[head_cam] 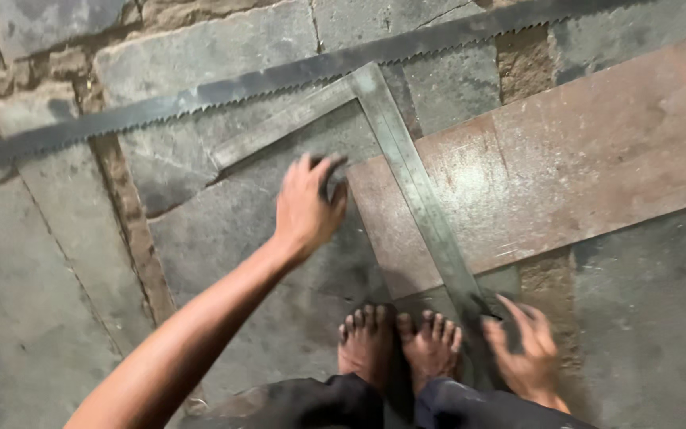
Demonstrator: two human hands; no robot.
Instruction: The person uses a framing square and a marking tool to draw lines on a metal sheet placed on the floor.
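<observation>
Left hand [307, 208] reaches out over the stone floor [33, 318], fingers curled loosely, fingertips touching the near end of a reddish-brown board [565, 167]; it grips nothing I can make out. Right hand [524, 349] is low beside the bare feet [398, 342], fingers partly spread, pinching a small dark pencil-like thing [486, 307] against the long arm of a metal square [414, 183]. That square lies across the board's end. Beyond it, a long saw blade [279, 75] lies on the floor.
</observation>
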